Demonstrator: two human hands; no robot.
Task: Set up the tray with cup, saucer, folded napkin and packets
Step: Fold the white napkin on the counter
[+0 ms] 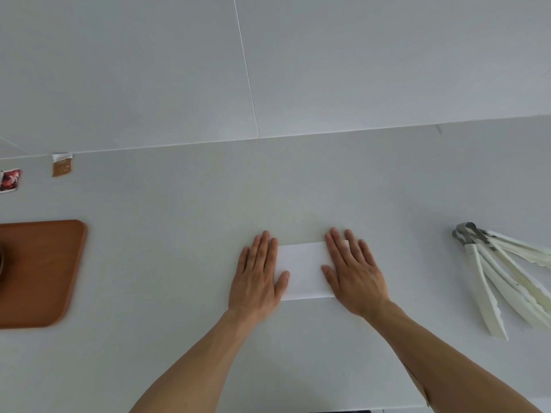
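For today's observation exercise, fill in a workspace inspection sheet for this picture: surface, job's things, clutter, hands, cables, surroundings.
Surface: pale grey counter, no spills seen.
Job's things: white napkin lies flat, folded to a rectangle; brown tray at far left, cut off by the frame; two packets, one brown and one red, near the wall.
Clutter: white tongs lying at right.
Hands: left hand and right hand pressed flat on the napkin's ends, gripping nothing.
Cables: nothing seen.
Surroundings: light tiled wall behind the counter.
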